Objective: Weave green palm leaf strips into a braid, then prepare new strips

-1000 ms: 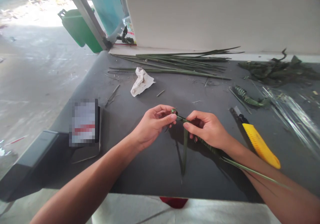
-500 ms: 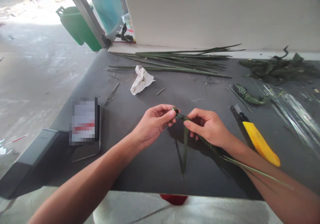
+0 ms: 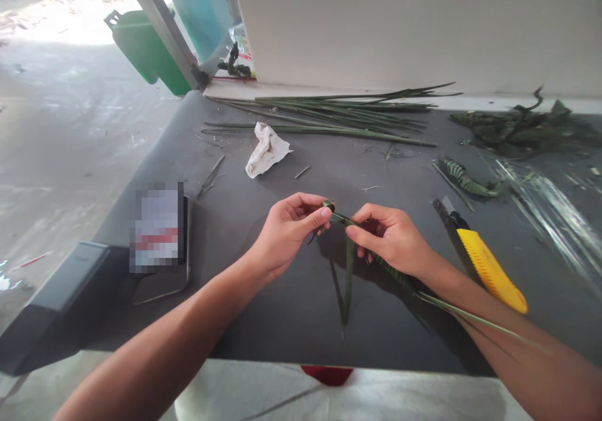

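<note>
My left hand (image 3: pixel 297 225) pinches a curled loop of a green leaf strip (image 3: pixel 348 277) between thumb and fingers. My right hand (image 3: pixel 392 236) is closed on the same piece a little to the right, where the strip is folded. One flat end of it hangs down towards the table. From beneath my right hand a banded, woven-looking part runs back, and thin green stems (image 3: pixel 463 313) trail along the right forearm. My fingers hide much of the fold.
A yellow-handled cutter (image 3: pixel 491 270) lies right of my right hand, near a woven leaf piece (image 3: pixel 470 179). Long green leaf strips (image 3: pixel 324 110) lie along the wall, behind crumpled tissue (image 3: pixel 267 151). Phones (image 3: pixel 162 233) rest at left; dark leaves (image 3: pixel 527 129) and clear plastic (image 3: pixel 555 214) at right.
My left hand has shifted slightly up and left, and a dark strip end now shows below its fingers. The right hand stays in place.
</note>
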A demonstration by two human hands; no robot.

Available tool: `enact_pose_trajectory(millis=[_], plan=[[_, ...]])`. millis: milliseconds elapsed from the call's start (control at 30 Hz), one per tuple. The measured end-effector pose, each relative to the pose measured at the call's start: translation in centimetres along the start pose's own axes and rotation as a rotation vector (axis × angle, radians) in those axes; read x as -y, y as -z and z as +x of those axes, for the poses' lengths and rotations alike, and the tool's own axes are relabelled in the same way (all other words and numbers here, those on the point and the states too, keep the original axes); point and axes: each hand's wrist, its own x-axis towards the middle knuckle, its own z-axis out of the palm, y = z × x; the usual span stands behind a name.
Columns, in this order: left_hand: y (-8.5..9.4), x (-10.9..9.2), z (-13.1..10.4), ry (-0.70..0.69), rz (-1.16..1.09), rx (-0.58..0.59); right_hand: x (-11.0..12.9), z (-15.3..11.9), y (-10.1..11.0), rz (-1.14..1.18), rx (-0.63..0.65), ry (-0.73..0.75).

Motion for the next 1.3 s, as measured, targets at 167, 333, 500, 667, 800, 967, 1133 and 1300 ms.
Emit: enact_pose_trajectory(millis=[167,333,500,667,800,967,1133,1300], plan=[[0.00,0.24,-0.02,-0.035,0.050,-0.008,0.00,-0.01,0.06,0.002,0.005,0.006],[0.06,0.38,-0.08,-0.038,0.069,0.000,0.01,0.09,0.08,0.007,-0.014,-0.015],[0.22,0.49,0.00,-0.064,0.090,0.003,0.07,0.13,0.03,0.022,-0.032,-0.035],[0.27,0.54,0.12,-0.062,0.079,-0.002,-0.06,0.14,0.03,0.042,-0.024,-0.043],[0.21,0.57,0.09,-0.110,0.144,-0.001,-0.15,0.15,0.09,0.023,-0.029,-0.041],[0.08,0.53,0.03,-0.159,0.246,-0.021,-0.14,0.13,0.02,0.026,-0.030,-0.041],[0.09,0.79,-0.20,-0.226,0.361,-0.044,-0.16,0.07,-0.09,0.022,-0.033,-0.044],[0.13,1.04,-0.54,-0.329,0.515,-0.022,-0.19,0.06,-0.10,0.037,-0.026,-0.043]])
